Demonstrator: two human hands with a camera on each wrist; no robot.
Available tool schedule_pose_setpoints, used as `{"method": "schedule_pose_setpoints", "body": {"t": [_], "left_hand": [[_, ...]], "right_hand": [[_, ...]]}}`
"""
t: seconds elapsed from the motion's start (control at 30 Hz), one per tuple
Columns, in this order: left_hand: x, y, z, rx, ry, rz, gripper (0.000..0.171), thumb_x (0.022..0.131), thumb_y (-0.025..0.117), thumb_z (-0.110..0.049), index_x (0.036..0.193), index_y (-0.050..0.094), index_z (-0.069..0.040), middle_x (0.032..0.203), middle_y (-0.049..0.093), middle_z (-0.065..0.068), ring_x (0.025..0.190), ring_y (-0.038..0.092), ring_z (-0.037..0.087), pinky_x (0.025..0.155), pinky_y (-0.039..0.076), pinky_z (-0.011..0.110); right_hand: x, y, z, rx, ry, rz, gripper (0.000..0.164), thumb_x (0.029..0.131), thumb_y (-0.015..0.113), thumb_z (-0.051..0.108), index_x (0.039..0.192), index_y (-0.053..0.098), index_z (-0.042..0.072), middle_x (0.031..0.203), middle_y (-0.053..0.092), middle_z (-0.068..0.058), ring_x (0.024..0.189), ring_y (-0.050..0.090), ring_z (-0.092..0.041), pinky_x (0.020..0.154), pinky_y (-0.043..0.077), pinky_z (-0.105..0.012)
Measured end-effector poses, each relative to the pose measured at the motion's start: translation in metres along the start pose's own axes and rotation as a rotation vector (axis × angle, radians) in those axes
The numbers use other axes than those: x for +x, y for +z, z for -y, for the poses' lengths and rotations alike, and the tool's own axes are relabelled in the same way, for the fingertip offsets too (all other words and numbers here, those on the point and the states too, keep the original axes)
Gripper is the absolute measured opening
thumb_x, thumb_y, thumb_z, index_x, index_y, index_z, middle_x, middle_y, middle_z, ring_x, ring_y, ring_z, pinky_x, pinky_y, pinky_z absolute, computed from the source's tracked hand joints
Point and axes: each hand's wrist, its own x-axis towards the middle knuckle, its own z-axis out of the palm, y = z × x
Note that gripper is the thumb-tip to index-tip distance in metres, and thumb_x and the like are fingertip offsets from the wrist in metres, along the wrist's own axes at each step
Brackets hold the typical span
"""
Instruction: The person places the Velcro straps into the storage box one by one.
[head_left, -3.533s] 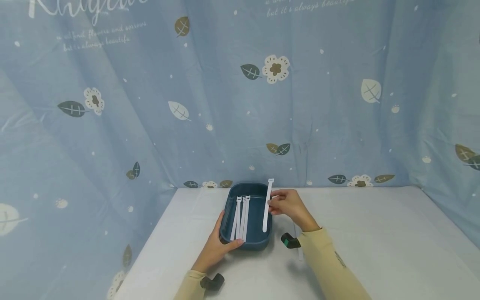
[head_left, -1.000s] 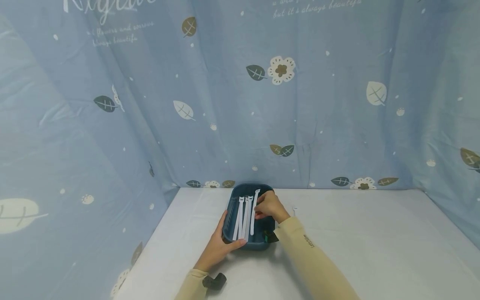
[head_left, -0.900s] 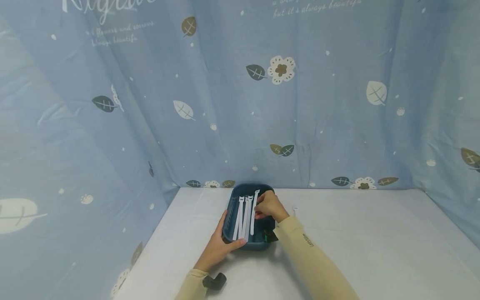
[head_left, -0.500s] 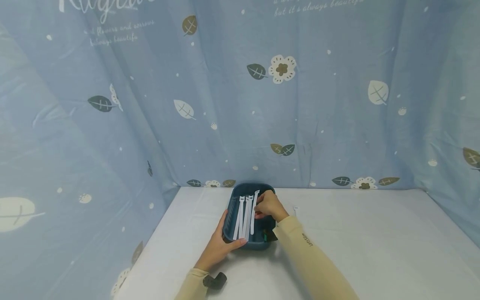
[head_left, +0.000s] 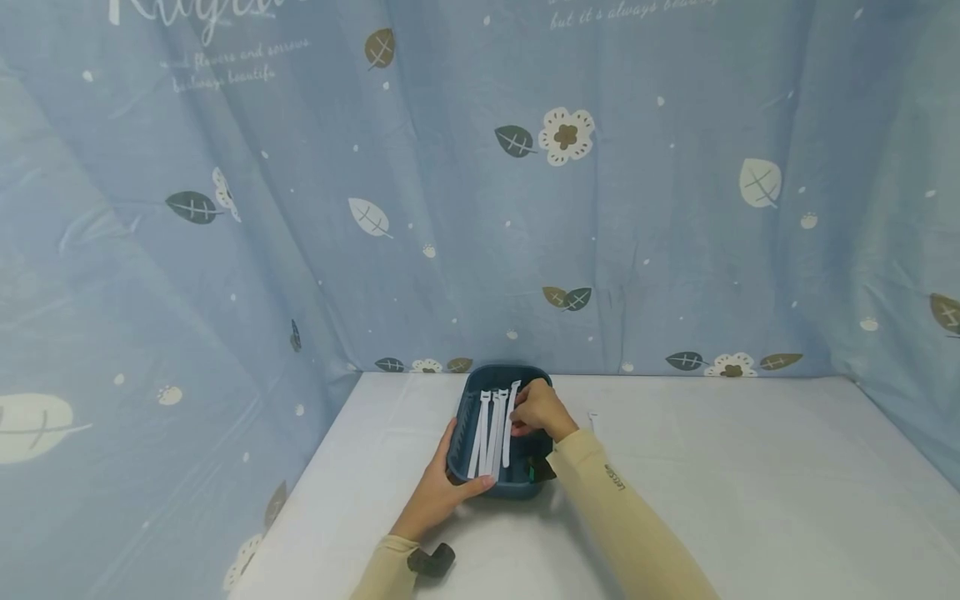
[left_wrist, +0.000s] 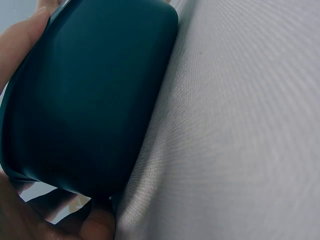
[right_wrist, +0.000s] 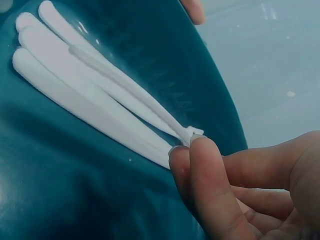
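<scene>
My left hand (head_left: 435, 493) grips the near left corner of a dark teal plastic basket (head_left: 517, 492), thumb over the rim. In the left wrist view the basket's outer wall (left_wrist: 90, 95) lies between the thumb (left_wrist: 20, 45) and the other fingers. Over the basket's inside, my right hand (head_left: 542, 408) pinches a white hook-and-loop cable tie (head_left: 507, 446) between thumb and forefinger. Several more white cable ties (head_left: 478, 442) lie side by side in the basket, left of it. The right wrist view shows the pinched tie (right_wrist: 125, 87) edge-on, overlapping the lying ones.
Another white cable tie (head_left: 593, 419) lies on the white-covered table (head_left: 720, 483), partly hidden behind the right sleeve (head_left: 622, 508). Black wrist cameras stick out from both cuffs, the left camera (head_left: 432, 561) over the table. A blue patterned curtain (head_left: 450, 167) hangs behind.
Since the oldest frame, my right hand has carried the cable tie left, from the basket's right rim to beside the other ties. Over the last second both hands have stayed almost still.
</scene>
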Motion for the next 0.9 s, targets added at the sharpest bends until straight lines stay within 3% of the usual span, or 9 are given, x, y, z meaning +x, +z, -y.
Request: {"method": "schedule_pose_setpoints", "body": {"t": [0.9], "left_hand": [[0.0002, 0.0012, -0.0005, 0.033, -0.018, -0.014, 0.116, 0.082, 0.087, -0.039, 0.168, 0.01, -0.026, 0.174, 0.021, 0.011, 0.158, 0.027, 0.039, 0.125, 0.025, 0.067]], "right_hand": [[-0.0063, -0.0088, -0.0005, 0.128, 0.009, 0.043, 0.039, 0.094, 0.068, -0.004, 0.13, 0.06, -0.015, 0.093, 0.073, -0.021, 0.065, 0.073, -0.017, 0.062, 0.065, -0.03]]}}
